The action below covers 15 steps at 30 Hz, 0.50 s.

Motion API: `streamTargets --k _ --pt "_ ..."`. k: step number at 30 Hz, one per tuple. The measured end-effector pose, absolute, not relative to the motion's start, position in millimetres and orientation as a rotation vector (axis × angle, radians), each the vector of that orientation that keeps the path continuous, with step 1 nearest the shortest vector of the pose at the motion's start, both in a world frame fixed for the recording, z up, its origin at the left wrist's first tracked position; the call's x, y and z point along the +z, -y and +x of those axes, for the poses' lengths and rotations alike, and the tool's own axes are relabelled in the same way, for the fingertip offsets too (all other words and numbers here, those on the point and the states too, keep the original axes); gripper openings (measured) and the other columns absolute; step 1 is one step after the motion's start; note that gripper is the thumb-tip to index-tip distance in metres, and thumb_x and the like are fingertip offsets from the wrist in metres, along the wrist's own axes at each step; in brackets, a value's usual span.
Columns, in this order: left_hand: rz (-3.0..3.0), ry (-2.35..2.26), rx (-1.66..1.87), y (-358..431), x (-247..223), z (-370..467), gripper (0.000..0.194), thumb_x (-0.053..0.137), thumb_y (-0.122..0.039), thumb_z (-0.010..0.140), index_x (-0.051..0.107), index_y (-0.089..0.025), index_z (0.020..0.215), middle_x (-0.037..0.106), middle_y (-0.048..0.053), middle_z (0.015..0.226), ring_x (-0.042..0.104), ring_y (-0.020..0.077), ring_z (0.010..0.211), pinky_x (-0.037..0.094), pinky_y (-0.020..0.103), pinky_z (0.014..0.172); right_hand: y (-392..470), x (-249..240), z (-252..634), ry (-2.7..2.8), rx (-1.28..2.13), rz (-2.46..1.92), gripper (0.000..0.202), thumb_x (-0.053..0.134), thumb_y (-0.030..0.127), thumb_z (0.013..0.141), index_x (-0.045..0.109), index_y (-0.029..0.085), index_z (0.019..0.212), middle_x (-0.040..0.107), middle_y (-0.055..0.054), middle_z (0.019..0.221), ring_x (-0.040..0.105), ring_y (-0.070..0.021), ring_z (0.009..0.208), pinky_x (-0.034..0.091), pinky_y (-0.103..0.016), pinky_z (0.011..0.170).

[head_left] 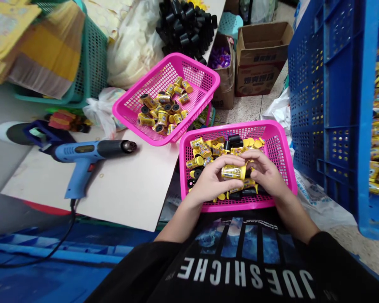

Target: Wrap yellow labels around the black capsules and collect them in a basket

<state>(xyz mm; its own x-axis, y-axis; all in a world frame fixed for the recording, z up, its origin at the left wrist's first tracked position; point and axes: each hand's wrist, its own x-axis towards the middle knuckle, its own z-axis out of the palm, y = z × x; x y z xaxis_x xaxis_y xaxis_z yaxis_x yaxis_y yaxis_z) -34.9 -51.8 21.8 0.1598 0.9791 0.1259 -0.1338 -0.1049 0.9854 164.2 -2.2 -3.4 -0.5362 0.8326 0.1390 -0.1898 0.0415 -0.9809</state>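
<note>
Over the near pink basket (238, 207), my left hand (216, 179) is closed around a yellow labelled canister (233, 172), which lies on its side between thumb and fingers. My right hand (265, 172) is at the canister's right end, its fingers curled together; a dark piece shows by the fingertips, too hidden to name. Below my hands the basket holds several yellow canisters, yellow discs (251, 142) and black cylindrical parts (234, 139). Another pink basket (126, 101), further back and left, holds several yellow canisters with black ends (163, 99).
A blue heat gun (78, 151) lies on the white board (129, 185) at left. Behind are a green basket (96, 54), a plastic bag (135, 46) and piled black parts (186, 29). Cardboard boxes (259, 63) stand at the back; blue crates (341, 101) rise at right.
</note>
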Motion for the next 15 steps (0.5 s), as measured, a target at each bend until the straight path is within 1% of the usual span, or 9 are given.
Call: streamTargets --k 1,3,5,6,8,10,12,13,15 --pt "1.292 -0.914 1.208 53 23 -37 0.042 0.086 -0.028 0.078 0.076 -0.025 0.118 0.074 0.007 0.125 0.066 0.0246 0.123 0.047 0.037 0.112 4 -3 165 1.555 1.559 -0.693 0.051 0.082 0.05 0.081 0.066 0.035 0.127 0.059 -0.005 0.124 0.062 -0.0223 0.115 0.058 -0.034 0.088" --pt "1.222 -0.835 1.157 57 24 -39 0.04 0.075 -0.033 0.089 0.073 -0.027 0.129 0.07 0.008 0.135 0.065 0.0262 0.127 0.052 0.037 0.107 7 -1 167 1.59 1.481 -0.728 0.053 0.087 0.046 0.076 0.067 0.034 0.124 0.06 -0.005 0.118 0.063 -0.0221 0.109 0.059 -0.033 0.085" --pt "1.1 -0.788 1.094 61 21 -41 0.04 0.067 -0.033 0.095 0.069 -0.03 0.135 0.067 0.007 0.142 0.068 0.026 0.124 0.059 0.034 0.097 9 1 169 1.574 1.445 -0.762 0.042 0.086 0.041 0.078 0.071 0.033 0.116 0.062 -0.005 0.114 0.064 -0.0214 0.107 0.06 -0.034 0.086" --pt "1.059 -0.788 1.071 62 19 -41 0.039 0.068 -0.032 0.095 0.07 -0.03 0.134 0.068 0.007 0.141 0.07 0.0251 0.121 0.06 0.032 0.094 9 2 169 1.559 1.445 -0.76 0.036 0.085 0.04 0.08 0.072 0.032 0.113 0.064 -0.005 0.113 0.065 -0.0212 0.107 0.06 -0.034 0.087" --pt "1.02 -0.824 1.064 62 16 -40 0.037 0.076 -0.03 0.089 0.075 -0.028 0.126 0.073 0.007 0.132 0.073 0.0236 0.115 0.06 0.029 0.093 9 3 171 1.542 1.472 -0.729 0.032 0.084 0.04 0.081 0.075 0.032 0.111 0.067 -0.005 0.112 0.067 -0.0213 0.108 0.06 -0.035 0.09" --pt "0.974 -0.842 1.107 61 13 -39 0.034 0.086 -0.031 0.078 0.082 -0.024 0.111 0.079 0.009 0.118 0.076 0.024 0.107 0.061 0.03 0.092 9 2 173 1.546 1.502 -0.701 0.034 0.086 0.041 0.079 0.076 0.033 0.111 0.069 -0.005 0.112 0.068 -0.0213 0.108 0.06 -0.036 0.091" --pt "0.909 -0.817 1.165 59 11 -36 0.033 0.094 -0.03 0.067 0.084 -0.022 0.097 0.081 0.009 0.109 0.079 0.0243 0.098 0.064 0.029 0.085 9 1 174 1.552 1.517 -0.671 0.037 0.088 0.042 0.077 0.077 0.033 0.11 0.07 -0.004 0.111 0.069 -0.0213 0.106 0.061 -0.035 0.089" --pt "0.891 -0.792 1.186 59 11 -35 0.032 0.095 -0.029 0.064 0.084 -0.022 0.093 0.081 0.008 0.109 0.079 0.0242 0.095 0.064 0.029 0.082 9 1 174 1.545 1.516 -0.654 0.037 0.088 0.044 0.076 0.077 0.033 0.11 0.07 -0.004 0.11 0.069 -0.0211 0.104 0.061 -0.035 0.087" --pt "0.9 -0.761 1.199 60 11 -34 0.033 0.094 -0.028 0.066 0.084 -0.024 0.097 0.08 0.008 0.112 0.079 0.0245 0.097 0.064 0.028 0.081 9 2 173 1.502 1.506 -0.626 0.036 0.087 0.046 0.076 0.078 0.033 0.109 0.071 -0.004 0.108 0.07 -0.0202 0.101 0.062 -0.033 0.084"
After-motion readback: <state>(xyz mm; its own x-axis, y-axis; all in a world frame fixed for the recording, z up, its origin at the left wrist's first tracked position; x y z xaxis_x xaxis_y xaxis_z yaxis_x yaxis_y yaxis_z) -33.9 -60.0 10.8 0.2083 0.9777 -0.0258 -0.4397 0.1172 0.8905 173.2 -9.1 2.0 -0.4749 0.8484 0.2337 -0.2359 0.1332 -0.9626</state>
